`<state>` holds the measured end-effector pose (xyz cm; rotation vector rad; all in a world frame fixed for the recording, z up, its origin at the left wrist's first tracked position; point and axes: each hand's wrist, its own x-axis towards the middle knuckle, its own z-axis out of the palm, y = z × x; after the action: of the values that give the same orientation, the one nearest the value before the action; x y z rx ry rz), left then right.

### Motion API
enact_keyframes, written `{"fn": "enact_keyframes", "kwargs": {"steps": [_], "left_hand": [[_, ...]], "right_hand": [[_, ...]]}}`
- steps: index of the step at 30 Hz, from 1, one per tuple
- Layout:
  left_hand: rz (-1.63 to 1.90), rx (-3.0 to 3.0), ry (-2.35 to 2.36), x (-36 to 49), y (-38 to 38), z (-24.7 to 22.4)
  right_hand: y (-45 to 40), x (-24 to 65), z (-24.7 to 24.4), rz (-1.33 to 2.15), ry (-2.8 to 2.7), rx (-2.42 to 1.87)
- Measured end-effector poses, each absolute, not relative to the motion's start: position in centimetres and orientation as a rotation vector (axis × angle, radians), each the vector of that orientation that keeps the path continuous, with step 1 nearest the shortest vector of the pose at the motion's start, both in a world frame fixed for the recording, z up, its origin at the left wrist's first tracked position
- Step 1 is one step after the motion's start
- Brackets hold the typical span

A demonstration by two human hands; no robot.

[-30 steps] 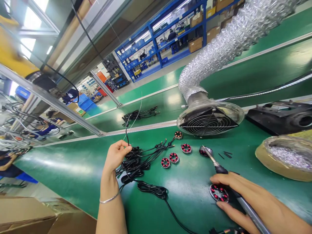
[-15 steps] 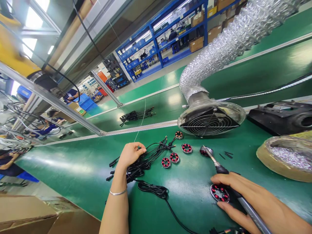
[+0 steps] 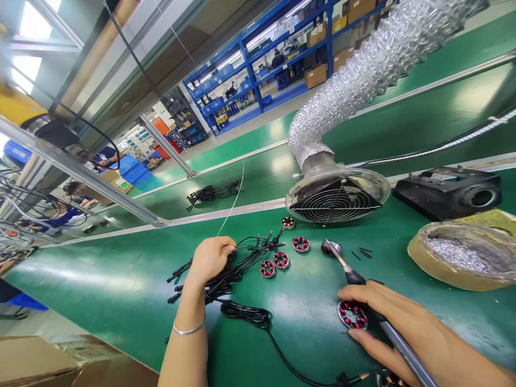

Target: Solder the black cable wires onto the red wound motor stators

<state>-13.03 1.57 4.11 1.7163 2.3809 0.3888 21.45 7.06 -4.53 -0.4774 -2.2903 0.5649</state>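
My left hand [image 3: 212, 259] is pinched over a pile of black cables [image 3: 226, 282], with a thin black cable at its fingertips and a thin white strand [image 3: 231, 207] rising behind it. A soldering iron [image 3: 355, 277] rests in my right hand [image 3: 407, 328], its tip touching a small dark ring part [image 3: 331, 248]. The thumb and index finger of that hand also meet the edges of a ring with red coils [image 3: 352, 315]. More red-coil rings [image 3: 300, 244] lie between the hands. A coiled black cable [image 3: 245, 314] runs towards the lower right.
A fume extractor [image 3: 336, 201] with a silver duct [image 3: 342, 97] stands behind the rings. At the right are a black stand [image 3: 447, 191] and a tub of metal shavings [image 3: 459, 258]. Cardboard [image 3: 36, 357] fills the lower left; a metal post [image 3: 169, 148] rises at the back.
The whole view has shifted slightly, so the bench items appear farther left. Both hands keep nearly the same places relative to the cables and rings. More of another ring shows at the bottom edge.
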Motion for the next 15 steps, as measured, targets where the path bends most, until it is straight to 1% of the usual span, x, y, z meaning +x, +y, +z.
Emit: {"fn": "enact_keyframes", "kwargs": {"steps": [3, 6, 9, 12, 14, 15], "left_hand": [[0.599, 1.685, 2.292, -14.5, 0.3, 4.7], [0.912, 1.632, 2.216, -16.4, -1.2, 5.3], [1.36, 1.592, 2.159, -18.0, -3.5, 6.8], [1.814, 1.579, 2.033, -17.7, -6.0, 8.7], [1.909, 1.615, 1.946, -15.8, -6.7, 9.3], [1.851, 1.676, 1.909, -14.3, -6.5, 9.2]], "right_hand": [[6.9, 21.5, -4.5, 0.563, -2.289, -0.48], [6.9, 21.6, -4.3, 0.589, -2.287, -0.49], [6.9, 21.7, -4.3, 0.641, -2.299, -0.499], [7.1, 21.9, -4.4, 0.681, -2.296, -0.514], [7.3, 21.9, -4.5, 0.692, -2.3, -0.514], [7.3, 21.9, -4.5, 0.687, -2.284, -0.509]]}}
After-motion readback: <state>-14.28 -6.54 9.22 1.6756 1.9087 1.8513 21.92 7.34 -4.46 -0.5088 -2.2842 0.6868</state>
